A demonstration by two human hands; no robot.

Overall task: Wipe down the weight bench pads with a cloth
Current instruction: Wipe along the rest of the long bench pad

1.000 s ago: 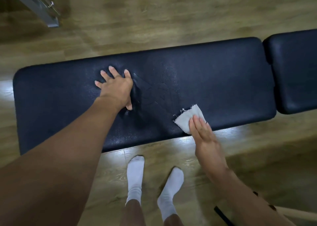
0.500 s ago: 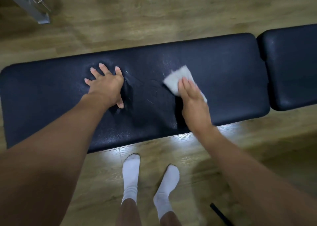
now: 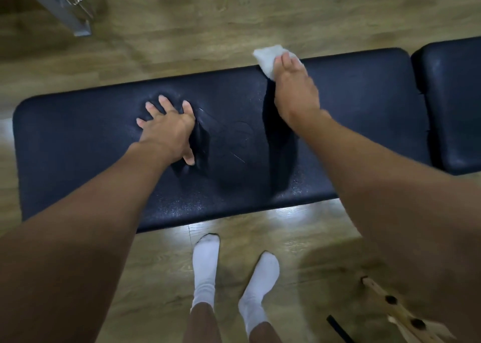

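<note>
Wiping the long black padded vinyl bench pad [image 3: 364,103], the right hand [image 3: 295,93] presses a small white cloth [image 3: 265,56] flat-fingered at the far edge, while the left hand [image 3: 166,132] braces, splayed and empty; next comes a firm pull toward the near edge.

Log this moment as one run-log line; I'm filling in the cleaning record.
step: wiping long pad | right hand: pressing cloth at far edge | left hand: flat, bracing pad | second pad: untouched

The long dark bench pad [image 3: 364,124] is standing on the wooden floor [image 3: 234,17]. The left hand [image 3: 166,132] is pressing flat, denting it. A white cloth [image 3: 266,57] is lying at its far edge under the right hand [image 3: 295,93].
</note>
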